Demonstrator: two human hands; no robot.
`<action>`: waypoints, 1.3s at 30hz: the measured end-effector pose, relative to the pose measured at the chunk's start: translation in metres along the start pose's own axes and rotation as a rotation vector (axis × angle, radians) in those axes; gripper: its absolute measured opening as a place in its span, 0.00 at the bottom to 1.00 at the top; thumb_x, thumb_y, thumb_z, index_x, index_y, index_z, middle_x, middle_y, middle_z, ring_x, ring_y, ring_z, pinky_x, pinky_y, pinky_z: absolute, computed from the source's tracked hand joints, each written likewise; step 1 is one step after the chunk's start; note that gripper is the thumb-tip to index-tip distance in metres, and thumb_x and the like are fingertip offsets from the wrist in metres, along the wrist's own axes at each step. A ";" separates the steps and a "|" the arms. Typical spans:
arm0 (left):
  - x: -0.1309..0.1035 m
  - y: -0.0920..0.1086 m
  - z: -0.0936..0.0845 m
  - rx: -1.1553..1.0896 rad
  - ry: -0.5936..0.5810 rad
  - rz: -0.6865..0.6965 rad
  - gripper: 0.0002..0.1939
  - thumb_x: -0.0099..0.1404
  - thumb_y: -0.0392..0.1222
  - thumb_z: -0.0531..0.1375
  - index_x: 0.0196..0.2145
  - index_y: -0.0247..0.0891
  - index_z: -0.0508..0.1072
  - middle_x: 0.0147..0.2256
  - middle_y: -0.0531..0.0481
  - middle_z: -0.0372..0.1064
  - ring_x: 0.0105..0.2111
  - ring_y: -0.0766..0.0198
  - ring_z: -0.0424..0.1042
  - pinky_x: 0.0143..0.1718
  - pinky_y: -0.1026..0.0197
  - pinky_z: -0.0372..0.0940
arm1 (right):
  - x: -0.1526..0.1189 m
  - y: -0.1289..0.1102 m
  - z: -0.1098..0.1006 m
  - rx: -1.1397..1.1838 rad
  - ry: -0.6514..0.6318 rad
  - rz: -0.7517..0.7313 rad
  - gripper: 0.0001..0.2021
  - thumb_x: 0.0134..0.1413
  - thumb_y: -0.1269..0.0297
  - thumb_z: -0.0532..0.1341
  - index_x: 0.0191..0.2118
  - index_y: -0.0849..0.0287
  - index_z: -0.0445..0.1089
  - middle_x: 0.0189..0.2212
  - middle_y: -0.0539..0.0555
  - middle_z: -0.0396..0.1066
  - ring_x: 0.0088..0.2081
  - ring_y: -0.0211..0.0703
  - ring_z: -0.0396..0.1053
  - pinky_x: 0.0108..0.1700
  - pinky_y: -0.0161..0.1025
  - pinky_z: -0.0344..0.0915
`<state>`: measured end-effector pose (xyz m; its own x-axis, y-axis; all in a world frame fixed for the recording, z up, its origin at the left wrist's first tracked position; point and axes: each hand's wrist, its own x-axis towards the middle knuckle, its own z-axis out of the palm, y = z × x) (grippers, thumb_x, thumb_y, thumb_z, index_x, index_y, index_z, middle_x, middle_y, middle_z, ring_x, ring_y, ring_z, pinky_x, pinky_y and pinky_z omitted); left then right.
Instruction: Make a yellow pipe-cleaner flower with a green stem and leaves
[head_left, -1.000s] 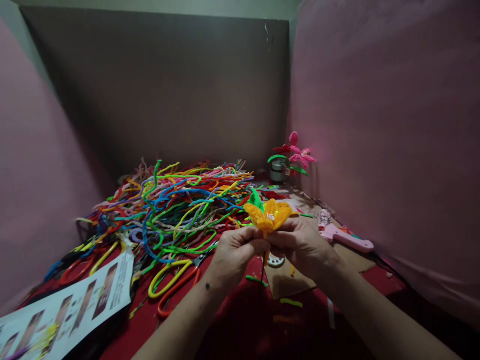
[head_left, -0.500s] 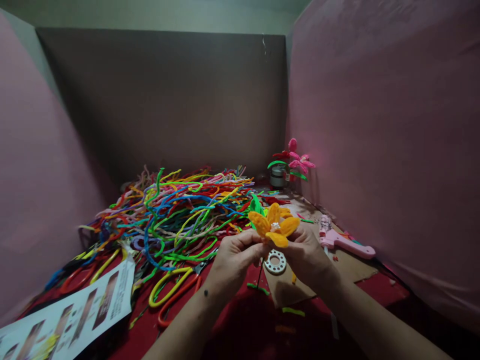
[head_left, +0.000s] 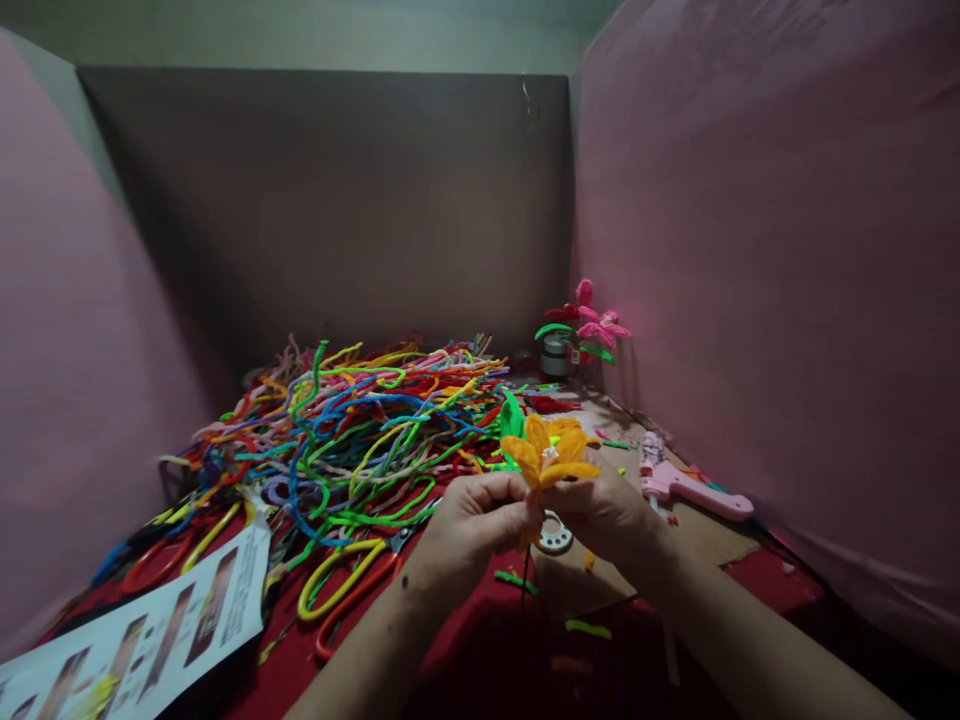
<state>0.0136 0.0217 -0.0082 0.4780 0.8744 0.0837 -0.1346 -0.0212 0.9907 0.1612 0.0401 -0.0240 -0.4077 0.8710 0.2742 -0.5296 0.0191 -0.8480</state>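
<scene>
An orange pipe-cleaner flower (head_left: 538, 452) with a small white centre is held up between my hands, its thin dark stem (head_left: 525, 575) hanging below. My left hand (head_left: 487, 515) pinches the base of the bloom from the left, thumb against fingers. On the other side, my right hand (head_left: 607, 510) has its fingers closed at the base, under the right petals; its fingertips are partly hidden. Behind the bloom stands a green pipe-cleaner leaf (head_left: 511, 415). A white ring with holes (head_left: 555, 535) lies on the cardboard (head_left: 577, 582) just beneath my hands.
A big heap of coloured pipe cleaners (head_left: 375, 430) fills the left and back. Scissors (head_left: 341, 580) and a printed sheet (head_left: 172, 620) lie at left. On the right are a pink glue gun (head_left: 694, 488) and a pink flower (head_left: 602, 325) by the wall (head_left: 772, 280).
The orange flower has tilted more upright, showing its petals from the side. My hands stay at its base, slightly lower in view, and cover more of the white ring.
</scene>
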 end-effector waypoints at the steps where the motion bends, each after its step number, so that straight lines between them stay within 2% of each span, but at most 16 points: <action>1: 0.000 0.000 0.000 -0.005 0.012 0.015 0.08 0.54 0.40 0.60 0.25 0.31 0.72 0.19 0.55 0.56 0.19 0.74 0.50 0.21 0.68 0.47 | 0.001 0.000 0.000 0.007 0.005 -0.009 0.06 0.36 0.69 0.66 0.28 0.59 0.75 0.25 0.50 0.71 0.27 0.36 0.65 0.36 0.37 0.62; 6: 0.003 -0.001 0.000 0.017 0.127 0.086 0.07 0.54 0.39 0.60 0.24 0.32 0.70 0.18 0.57 0.54 0.19 0.75 0.48 0.20 0.69 0.45 | -0.001 0.000 0.006 -0.006 0.059 0.003 0.06 0.37 0.70 0.67 0.28 0.60 0.75 0.25 0.50 0.72 0.29 0.36 0.65 0.36 0.35 0.61; 12: 0.003 -0.004 0.007 0.168 0.299 0.183 0.11 0.55 0.40 0.59 0.20 0.32 0.67 0.19 0.56 0.54 0.20 0.74 0.50 0.21 0.68 0.47 | -0.008 0.002 0.019 -0.144 0.154 -0.087 0.06 0.45 0.68 0.63 0.32 0.59 0.76 0.27 0.49 0.71 0.32 0.36 0.64 0.40 0.36 0.60; 17: 0.006 -0.006 0.007 0.202 0.345 0.188 0.11 0.55 0.40 0.59 0.19 0.32 0.67 0.17 0.55 0.57 0.19 0.73 0.54 0.21 0.68 0.51 | -0.005 0.003 0.021 -0.175 0.168 -0.096 0.07 0.47 0.64 0.62 0.31 0.59 0.75 0.26 0.50 0.70 0.31 0.37 0.64 0.38 0.38 0.60; 19: 0.007 -0.002 0.005 0.174 0.309 0.131 0.09 0.54 0.41 0.59 0.22 0.32 0.68 0.18 0.54 0.59 0.18 0.72 0.56 0.20 0.67 0.53 | -0.003 0.003 0.020 -0.202 0.190 -0.087 0.07 0.47 0.62 0.62 0.29 0.60 0.75 0.25 0.50 0.69 0.28 0.37 0.63 0.35 0.37 0.60; 21: 0.008 0.002 0.003 0.137 0.314 0.099 0.09 0.52 0.41 0.61 0.29 0.33 0.68 0.22 0.53 0.63 0.19 0.70 0.60 0.19 0.67 0.56 | -0.001 0.001 0.018 -0.259 0.230 -0.108 0.07 0.47 0.62 0.62 0.28 0.60 0.75 0.25 0.50 0.68 0.27 0.36 0.61 0.33 0.36 0.59; 24: 0.005 0.005 0.003 0.149 0.442 0.218 0.17 0.51 0.41 0.63 0.38 0.37 0.64 0.30 0.53 0.63 0.24 0.69 0.64 0.21 0.67 0.59 | 0.001 -0.002 0.016 -0.339 0.294 -0.171 0.06 0.47 0.62 0.62 0.26 0.59 0.73 0.23 0.48 0.65 0.26 0.34 0.58 0.30 0.33 0.56; 26: 0.000 0.004 0.005 0.228 0.500 0.336 0.17 0.52 0.40 0.62 0.39 0.39 0.62 0.29 0.55 0.62 0.26 0.70 0.64 0.25 0.68 0.60 | 0.000 -0.003 0.018 -0.352 0.304 -0.188 0.09 0.47 0.63 0.62 0.21 0.60 0.70 0.19 0.46 0.60 0.23 0.31 0.54 0.27 0.32 0.53; 29: -0.007 0.004 0.010 0.408 0.508 0.449 0.13 0.55 0.40 0.61 0.37 0.40 0.63 0.27 0.56 0.62 0.26 0.70 0.63 0.27 0.68 0.60 | -0.002 -0.003 0.023 -0.332 0.267 -0.163 0.11 0.48 0.62 0.61 0.21 0.61 0.69 0.17 0.45 0.55 0.21 0.30 0.50 0.24 0.32 0.49; 32: -0.010 0.012 0.015 0.572 0.511 0.508 0.08 0.55 0.41 0.60 0.33 0.38 0.65 0.26 0.54 0.65 0.25 0.70 0.64 0.26 0.68 0.59 | -0.005 0.000 0.029 -0.303 0.213 -0.157 0.11 0.48 0.59 0.61 0.23 0.62 0.69 0.18 0.46 0.56 0.22 0.31 0.51 0.24 0.32 0.49; 34: -0.011 0.020 0.019 0.632 0.556 0.525 0.05 0.57 0.40 0.58 0.29 0.37 0.66 0.23 0.54 0.65 0.22 0.70 0.62 0.24 0.68 0.58 | -0.006 0.002 0.032 -0.285 0.186 -0.155 0.12 0.48 0.58 0.61 0.23 0.63 0.69 0.18 0.47 0.56 0.22 0.31 0.51 0.24 0.32 0.48; 39: -0.012 0.035 0.024 0.594 0.693 0.463 0.12 0.58 0.42 0.56 0.20 0.37 0.62 0.17 0.57 0.57 0.17 0.72 0.57 0.19 0.68 0.55 | -0.005 0.004 0.033 -0.238 0.152 -0.142 0.09 0.48 0.62 0.62 0.23 0.62 0.68 0.18 0.46 0.57 0.22 0.30 0.52 0.25 0.32 0.49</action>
<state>0.0235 -0.0010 0.0283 -0.1441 0.8034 0.5777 0.3639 -0.4999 0.7859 0.1361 0.0199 -0.0138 -0.2168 0.9143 0.3421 -0.3771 0.2448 -0.8932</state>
